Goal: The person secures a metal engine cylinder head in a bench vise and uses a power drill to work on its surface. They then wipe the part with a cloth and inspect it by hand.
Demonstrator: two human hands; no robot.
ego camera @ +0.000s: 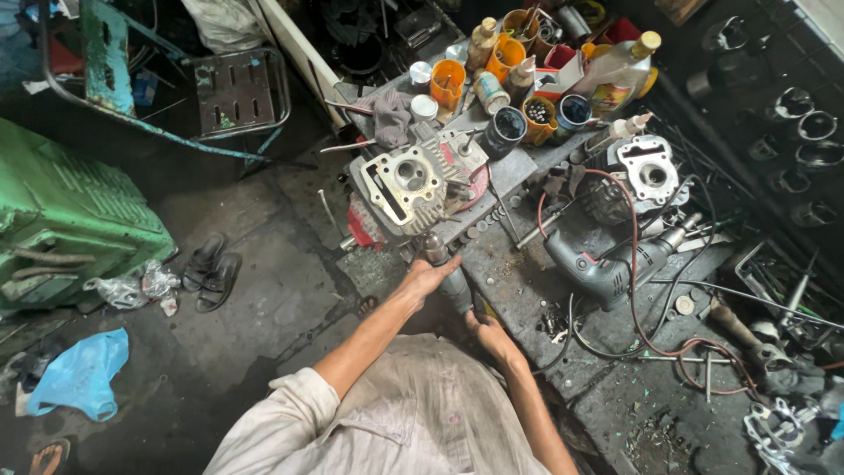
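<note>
A grey metal engine cylinder head [409, 186] stands on the edge of a dirty workbench [607, 387]. My left hand [427, 275] grips the front part of a grey power tool [450, 278] whose tip points up into the underside of the cylinder head. My right hand [490, 332] holds the rear end of the same tool, lower and closer to my body. The tool's tip is hidden against the engine part.
An electric drill [607, 271] with a red cable lies right of my hands. A second engine part [646, 171] sits behind it. Orange cups, bottles and cans [527, 75] crowd the bench's far end. Sandals [209, 268] and a blue bag [81, 374] lie on the floor at left.
</note>
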